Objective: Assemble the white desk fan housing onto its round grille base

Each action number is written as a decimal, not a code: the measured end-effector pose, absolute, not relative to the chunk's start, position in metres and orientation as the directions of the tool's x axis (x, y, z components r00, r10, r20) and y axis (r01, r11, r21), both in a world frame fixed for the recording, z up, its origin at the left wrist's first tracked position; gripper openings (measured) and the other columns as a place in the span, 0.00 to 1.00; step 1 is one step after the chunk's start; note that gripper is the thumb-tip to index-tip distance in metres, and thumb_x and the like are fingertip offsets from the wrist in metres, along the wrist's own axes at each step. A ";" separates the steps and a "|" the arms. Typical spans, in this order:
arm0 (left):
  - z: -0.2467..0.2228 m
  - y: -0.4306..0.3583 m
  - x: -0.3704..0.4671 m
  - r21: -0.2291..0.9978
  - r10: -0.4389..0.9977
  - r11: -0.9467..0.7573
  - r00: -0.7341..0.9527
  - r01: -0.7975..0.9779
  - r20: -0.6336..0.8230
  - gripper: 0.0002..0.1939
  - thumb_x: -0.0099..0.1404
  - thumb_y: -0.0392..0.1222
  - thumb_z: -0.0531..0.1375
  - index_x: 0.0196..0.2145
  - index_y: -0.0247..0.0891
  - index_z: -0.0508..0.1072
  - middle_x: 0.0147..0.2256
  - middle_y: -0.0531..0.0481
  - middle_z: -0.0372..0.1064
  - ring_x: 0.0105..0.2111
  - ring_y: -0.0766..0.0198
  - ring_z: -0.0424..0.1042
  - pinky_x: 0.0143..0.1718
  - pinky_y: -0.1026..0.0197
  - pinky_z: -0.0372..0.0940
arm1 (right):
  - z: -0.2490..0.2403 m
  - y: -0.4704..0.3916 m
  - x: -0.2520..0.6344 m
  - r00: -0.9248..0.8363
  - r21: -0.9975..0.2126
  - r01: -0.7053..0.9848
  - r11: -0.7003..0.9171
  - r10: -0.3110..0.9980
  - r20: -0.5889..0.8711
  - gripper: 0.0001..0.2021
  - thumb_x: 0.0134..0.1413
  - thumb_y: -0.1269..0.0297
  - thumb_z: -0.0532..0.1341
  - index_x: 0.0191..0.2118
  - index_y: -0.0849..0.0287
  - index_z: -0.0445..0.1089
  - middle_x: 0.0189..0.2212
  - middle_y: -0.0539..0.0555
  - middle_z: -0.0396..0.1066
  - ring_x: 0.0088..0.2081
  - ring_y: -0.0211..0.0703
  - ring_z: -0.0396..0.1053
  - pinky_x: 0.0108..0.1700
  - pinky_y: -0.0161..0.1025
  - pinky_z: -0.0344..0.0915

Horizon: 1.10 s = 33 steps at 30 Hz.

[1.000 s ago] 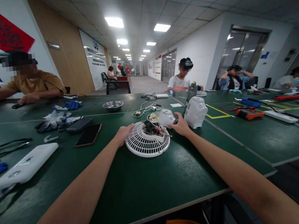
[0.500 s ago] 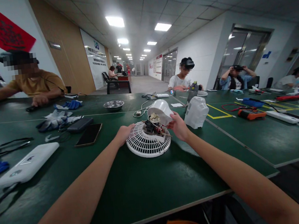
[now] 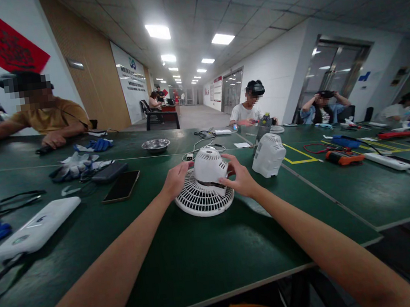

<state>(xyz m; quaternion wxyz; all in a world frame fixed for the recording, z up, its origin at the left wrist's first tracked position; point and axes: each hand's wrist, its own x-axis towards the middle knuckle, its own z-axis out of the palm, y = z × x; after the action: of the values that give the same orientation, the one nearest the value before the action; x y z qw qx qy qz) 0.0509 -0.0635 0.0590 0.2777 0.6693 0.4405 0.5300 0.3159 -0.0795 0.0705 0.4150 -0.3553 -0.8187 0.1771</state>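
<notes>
A round white fan guard (image 3: pixel 196 205) lies on the green table in front of me, its slatted side showing. The white domed motor cover (image 3: pixel 209 165) sits over its middle, slightly tilted, with a dark gap along the lower edge. My right hand (image 3: pixel 240 176) grips the cover's right side, thumb in front and fingers behind. From the left, my left hand (image 3: pixel 176 179) reaches over the guard, its fingertips against the cover's left side. The motor and wiring are hidden under the cover. A white plastic housing (image 3: pixel 268 155) stands to the right of my right hand.
A metal bowl (image 3: pixel 155 145) and a white cable (image 3: pixel 190 156) lie behind the fan. To the left are a phone (image 3: pixel 122 186), a dark case (image 3: pixel 109 172), gloves (image 3: pixel 75 167) and a white power bank (image 3: pixel 38 226). An orange multimeter (image 3: pixel 344 157) lies right. Other people sit around the table.
The motor cover has come down from a tilted, raised position onto the guard, hiding the motor and wires. My left hand has shifted right, from the guard's rim to the cover.
</notes>
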 end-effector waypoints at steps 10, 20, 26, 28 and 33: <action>0.078 -0.078 0.058 0.765 0.857 -0.514 0.274 0.388 0.437 0.22 0.45 0.52 0.73 0.36 0.38 0.79 0.37 0.41 0.74 0.40 0.47 0.70 0.45 0.54 0.62 | 0.083 -0.086 0.320 -0.564 -0.366 0.481 0.797 0.601 0.566 0.44 0.48 0.61 0.65 0.69 0.53 0.43 0.59 0.62 0.62 0.50 0.58 0.69 0.53 0.56 0.67; 0.073 -0.075 0.063 0.737 0.854 -0.520 0.265 0.432 0.447 0.20 0.44 0.54 0.73 0.30 0.38 0.78 0.33 0.43 0.71 0.36 0.52 0.69 0.42 0.54 0.63 | 0.084 -0.084 0.324 -0.574 -0.335 0.484 0.809 0.582 0.576 0.46 0.45 0.64 0.65 0.69 0.52 0.43 0.63 0.60 0.59 0.57 0.64 0.64 0.56 0.58 0.64; 0.074 -0.080 0.062 0.791 0.860 -0.505 0.286 0.347 0.424 0.25 0.42 0.49 0.74 0.38 0.39 0.79 0.44 0.39 0.73 0.49 0.43 0.68 0.53 0.49 0.60 | 0.083 -0.086 0.324 -0.568 -0.375 0.476 0.795 0.604 0.559 0.46 0.47 0.62 0.65 0.70 0.51 0.43 0.59 0.59 0.65 0.56 0.62 0.67 0.55 0.57 0.66; 0.072 -0.079 0.062 0.746 0.828 -0.556 0.324 0.365 0.459 0.27 0.43 0.48 0.74 0.42 0.39 0.79 0.47 0.38 0.73 0.52 0.43 0.67 0.56 0.49 0.58 | 0.083 -0.087 0.324 -0.577 -0.351 0.465 0.813 0.579 0.576 0.45 0.48 0.61 0.66 0.70 0.51 0.44 0.61 0.60 0.63 0.59 0.63 0.65 0.58 0.58 0.64; 0.069 -0.079 0.060 0.665 0.779 -0.626 0.372 0.407 0.505 0.30 0.46 0.46 0.73 0.47 0.40 0.77 0.49 0.38 0.72 0.55 0.43 0.66 0.59 0.48 0.55 | 0.084 -0.088 0.324 -0.612 -0.268 0.464 0.844 0.524 0.592 0.45 0.50 0.60 0.66 0.70 0.51 0.44 0.67 0.59 0.53 0.64 0.62 0.58 0.64 0.59 0.55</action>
<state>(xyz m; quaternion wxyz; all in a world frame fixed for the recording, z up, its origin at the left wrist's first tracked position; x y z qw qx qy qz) 0.0603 -0.0785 0.0691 0.2214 0.7981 0.3714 0.4196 0.3237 -0.0885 0.0840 0.3435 -0.2757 -0.8967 0.0438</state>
